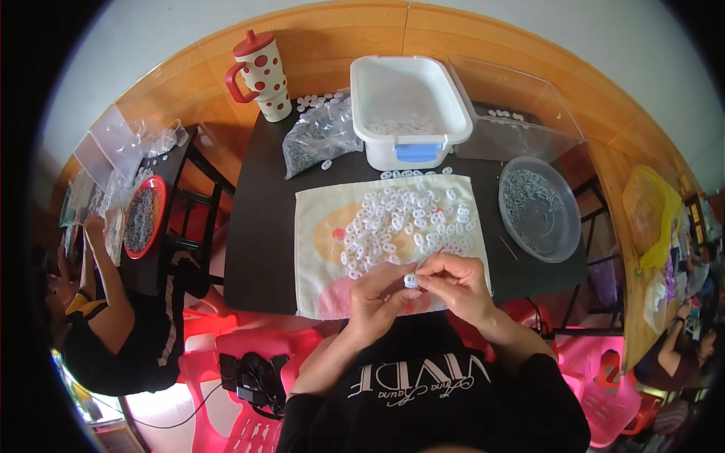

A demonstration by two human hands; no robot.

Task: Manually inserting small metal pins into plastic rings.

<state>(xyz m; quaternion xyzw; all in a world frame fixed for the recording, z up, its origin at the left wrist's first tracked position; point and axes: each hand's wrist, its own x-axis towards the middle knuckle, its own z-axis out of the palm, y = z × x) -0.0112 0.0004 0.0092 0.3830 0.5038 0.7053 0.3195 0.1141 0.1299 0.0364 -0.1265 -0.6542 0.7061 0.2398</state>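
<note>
A small white plastic piece with dark holes (411, 281) sits between my two hands, over the near edge of a patterned towel (317, 219). My left hand (375, 298) pinches it from the left with thumb and finger. From the right, my right hand (459, 285) has thumb and index finger pressed together against the piece; whether a smaller part is between them is too small to tell. Just beyond my hands, many loose white oval pieces (374, 234) of the same kind lie spread over the towel.
At the back stands a white bin (419, 153) with white pieces inside. Left of it are a bag of grey small parts (321, 140) and a spotted tumbler (266, 83). A round transparent tub (563, 240) of grey parts is right. Another person (113, 317) works at far left.
</note>
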